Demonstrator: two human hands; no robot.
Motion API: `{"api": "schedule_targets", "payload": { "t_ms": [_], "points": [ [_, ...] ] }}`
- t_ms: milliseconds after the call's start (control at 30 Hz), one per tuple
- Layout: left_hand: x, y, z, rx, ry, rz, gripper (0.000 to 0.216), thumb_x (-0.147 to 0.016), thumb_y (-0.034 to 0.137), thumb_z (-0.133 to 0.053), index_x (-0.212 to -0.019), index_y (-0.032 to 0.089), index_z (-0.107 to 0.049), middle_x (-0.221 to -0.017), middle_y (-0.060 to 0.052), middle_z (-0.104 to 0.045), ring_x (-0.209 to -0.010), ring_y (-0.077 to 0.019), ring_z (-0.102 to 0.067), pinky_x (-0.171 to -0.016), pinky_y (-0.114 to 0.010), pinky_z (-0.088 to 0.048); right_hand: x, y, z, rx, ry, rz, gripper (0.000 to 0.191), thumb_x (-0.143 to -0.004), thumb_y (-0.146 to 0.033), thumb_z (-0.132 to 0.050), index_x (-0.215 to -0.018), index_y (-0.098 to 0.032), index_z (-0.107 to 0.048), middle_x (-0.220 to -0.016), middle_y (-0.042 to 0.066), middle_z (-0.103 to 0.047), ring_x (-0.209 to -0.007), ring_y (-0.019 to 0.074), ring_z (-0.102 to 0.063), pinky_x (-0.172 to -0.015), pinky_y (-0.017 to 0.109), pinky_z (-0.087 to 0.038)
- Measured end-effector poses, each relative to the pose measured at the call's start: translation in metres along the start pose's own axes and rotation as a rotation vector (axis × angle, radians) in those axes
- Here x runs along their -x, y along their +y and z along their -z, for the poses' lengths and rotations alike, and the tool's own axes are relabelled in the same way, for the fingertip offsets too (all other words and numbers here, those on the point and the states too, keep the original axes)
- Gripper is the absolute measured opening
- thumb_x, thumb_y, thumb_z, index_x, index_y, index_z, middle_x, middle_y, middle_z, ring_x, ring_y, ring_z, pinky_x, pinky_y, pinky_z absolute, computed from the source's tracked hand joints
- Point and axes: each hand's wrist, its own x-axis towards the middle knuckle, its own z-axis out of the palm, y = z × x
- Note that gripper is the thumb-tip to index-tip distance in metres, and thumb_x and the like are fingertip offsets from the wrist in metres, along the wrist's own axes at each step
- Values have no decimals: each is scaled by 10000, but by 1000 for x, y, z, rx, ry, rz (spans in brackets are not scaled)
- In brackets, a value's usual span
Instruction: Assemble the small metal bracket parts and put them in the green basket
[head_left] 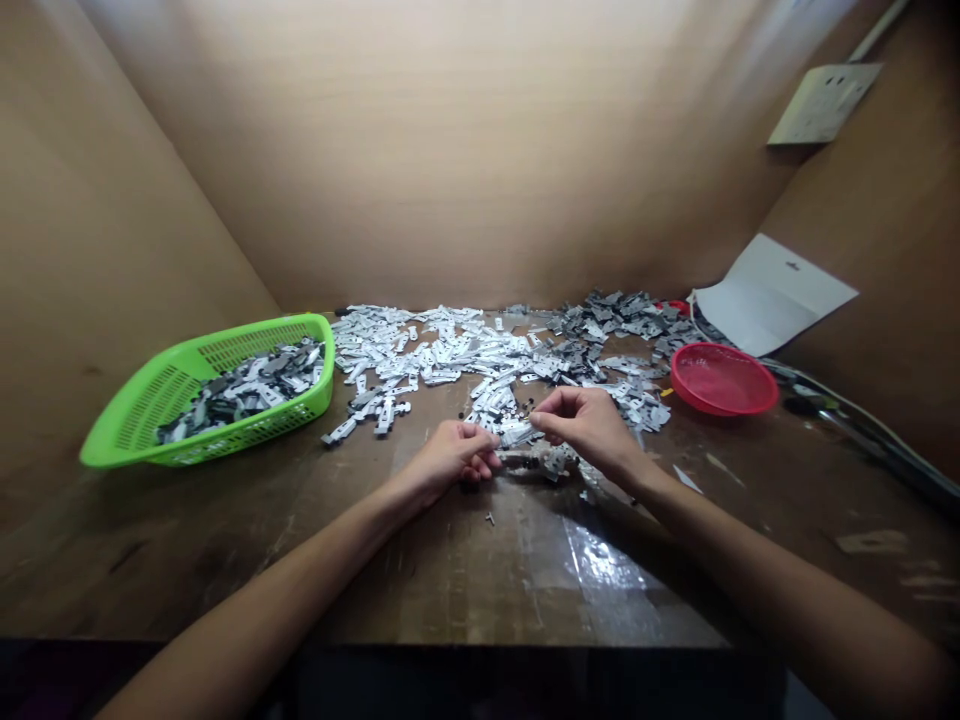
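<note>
Table (390, 580): one, brown, scuffed; at its near side we list a clear, shiny sheet (611, 570) lying flat.

Small metal bit (490, 518): one, loose on the table, just this side of the hands.

Left hand (454, 460): one, bare; we find thumb and forefinger pinching the left end of a metal piece, the other fingers curled under.

Right hand (581, 425): one, bare; thumb and forefinger brought together at the right end of the same piece. We cannot tell whether they grip it or something smaller.

Metal piece (516, 436): one, pale silver, held between the two hands, above the table; finer detail too small for us to read.

Dark parts (556, 462): a small cluster, beneath the right hand.

Green basket (112, 440): one, slotted, at the left, part-filled with mixed metal parts (251, 390).

Red bowl (724, 405): one, round, at the right.

Silver parts (435, 350): many, spread in a broad heap beyond the hands.

Grey parts (615, 315): many, heaped to the right of the silver ones.

White sheet (772, 290): one, leaning behind the bowl.

Wooden wall (480, 150): behind everything above.

Socket plate (825, 103): one, pale, high at the right.
</note>
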Motion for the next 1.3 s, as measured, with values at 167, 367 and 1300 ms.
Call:
{"api": "schedule_targets", "payload": {
  "t_ms": [167, 367, 1300],
  "points": [
    [1, 1, -1, -9, 5, 10, 221, -724, 335, -632, -767, 121, -600, -674, -47, -650, -476, -52, -531, -437, -148, -361, -1, 9, -7, 64, 63, 21, 146, -696, -290, -610, -694, -146, -634, -637, 33, -634, -538, 124, -548, -503, 237, -421],
    [1, 3, -3, -10, 16, 23, 206, -727, 325, -632, -763, 124, -602, -665, -47, -646, -480, -57, -533, -436, -152, -360, 0, 9, -10, 67, 81, -3, 137, -672, -286, -626, -672, -150, -638, -618, 39, -636, -531, 137, -551, -497, 244, -419],
    [1, 3, 4, 79, 5, -23, 230, -710, 325, -660, -761, 112, -591, -668, -33, -627, -502, -48, -537, -462, -145, -368, -6, 23, -4, -284, -160, -402, 373, -670, -476, -673, -808, -131, -643, -422, -52, -433, -335, 36, -316, -306, 155, -189]
  ]
}}
